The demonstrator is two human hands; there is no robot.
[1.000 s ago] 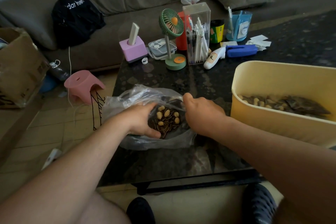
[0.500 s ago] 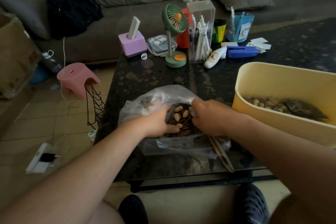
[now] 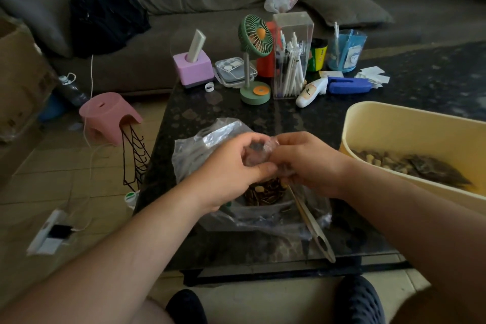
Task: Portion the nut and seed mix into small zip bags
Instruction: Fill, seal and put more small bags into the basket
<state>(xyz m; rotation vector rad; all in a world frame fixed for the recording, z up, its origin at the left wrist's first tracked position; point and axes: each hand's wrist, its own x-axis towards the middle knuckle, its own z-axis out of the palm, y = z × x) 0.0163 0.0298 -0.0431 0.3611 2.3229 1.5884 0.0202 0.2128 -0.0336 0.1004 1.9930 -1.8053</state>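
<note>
While both hands pinch the small clear plastic zip bag (image 3: 259,151) between them, the left hand (image 3: 231,166) and right hand (image 3: 307,163) closed on its film, a slipped pinch would likely spill contents. It hangs directly above the brown nut and seed mix (image 3: 265,191) in the large crumpled clear bag (image 3: 200,144) on the dark stone table (image 3: 289,118).
</note>
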